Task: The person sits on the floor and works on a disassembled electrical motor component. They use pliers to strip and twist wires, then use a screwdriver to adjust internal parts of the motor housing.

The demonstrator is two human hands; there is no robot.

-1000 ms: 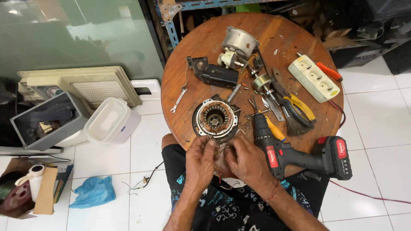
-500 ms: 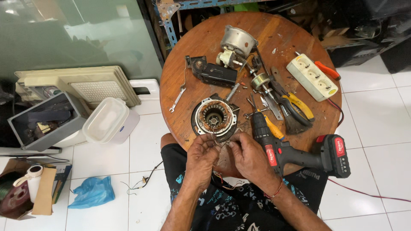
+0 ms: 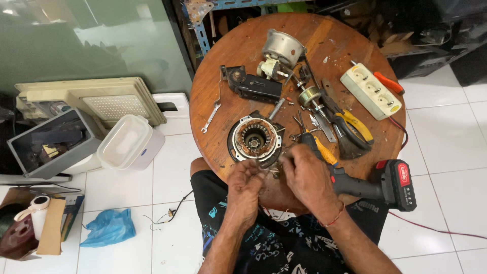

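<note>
A motor stator (image 3: 254, 139) with copper windings lies on the round wooden table (image 3: 238, 56), near its front edge. My left hand (image 3: 245, 189) and my right hand (image 3: 304, 177) meet just below the stator, fingers pinched together on thin wires or some small part that I cannot make out. A red and black cordless drill (image 3: 378, 185) lies right of my right hand. Yellow-handled pliers (image 3: 350, 124) rest above it.
Further back on the table lie a grey motor housing (image 3: 282, 49), a rotor with its shaft (image 3: 310, 95), a black bracket (image 3: 253, 85), a small wrench (image 3: 210, 116) and a white power strip (image 3: 370, 91). A plastic tub (image 3: 129, 142), a grey box (image 3: 50, 142) and a blue bag (image 3: 107, 227) sit on the tiled floor.
My hands have shifted slightly while working the small piece between them; the left hand has dropped a little lower. The things on the table have not moved.
</note>
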